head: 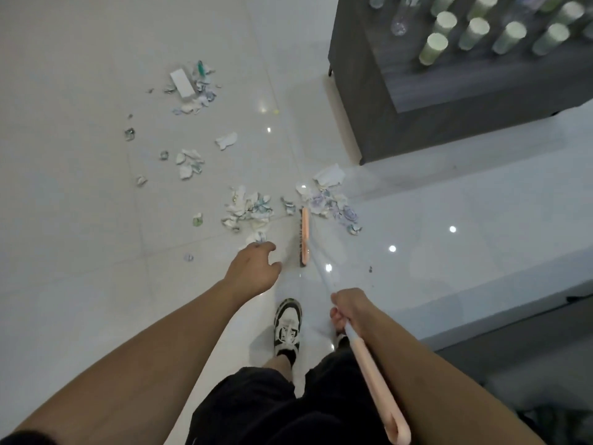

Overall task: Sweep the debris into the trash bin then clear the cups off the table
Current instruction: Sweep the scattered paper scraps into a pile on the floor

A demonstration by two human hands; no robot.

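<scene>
several clumps of debris (247, 208) are lying scattered on the floor (80, 75); no bin in view. right hand (348, 308) is gripping the broom (304, 234) handle, left hand (253, 268) is hanging loose, holding nothing. suggest adding the left hand, dragging outliers inward first. cups (475, 32) are standing on the table (417, 130), untouched.

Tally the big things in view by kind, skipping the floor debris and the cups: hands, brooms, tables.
Hands: 2, the left hand and the right hand
Broom: 1
Table: 1
Total: 4
</scene>
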